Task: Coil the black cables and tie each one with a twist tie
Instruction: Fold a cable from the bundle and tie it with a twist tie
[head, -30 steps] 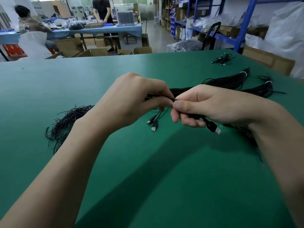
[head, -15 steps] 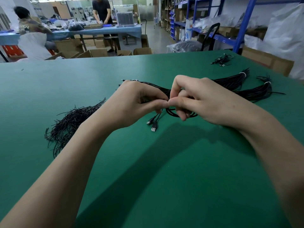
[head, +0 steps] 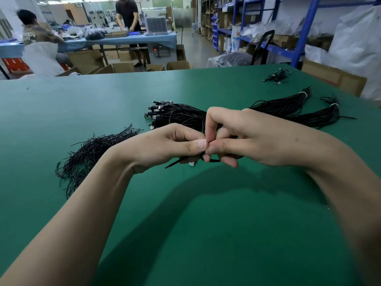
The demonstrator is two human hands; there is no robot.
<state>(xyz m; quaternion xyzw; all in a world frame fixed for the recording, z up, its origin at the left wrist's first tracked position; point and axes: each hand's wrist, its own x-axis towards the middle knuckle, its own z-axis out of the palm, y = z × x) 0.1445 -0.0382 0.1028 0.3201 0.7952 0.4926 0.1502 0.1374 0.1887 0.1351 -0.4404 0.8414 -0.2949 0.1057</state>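
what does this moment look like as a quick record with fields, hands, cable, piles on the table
left hand: pinches the cable between thumb and forefinger
right hand: fingers curled round the cable's loop, fingertips meeting the left hand's
cable: black, partly coiled, plug showing below the hands
tie on it: cannot tell, fingers hide it
heap of ties: black, left of the hands
bundles: black cables behind the hands, white bands at the right ends
table: green
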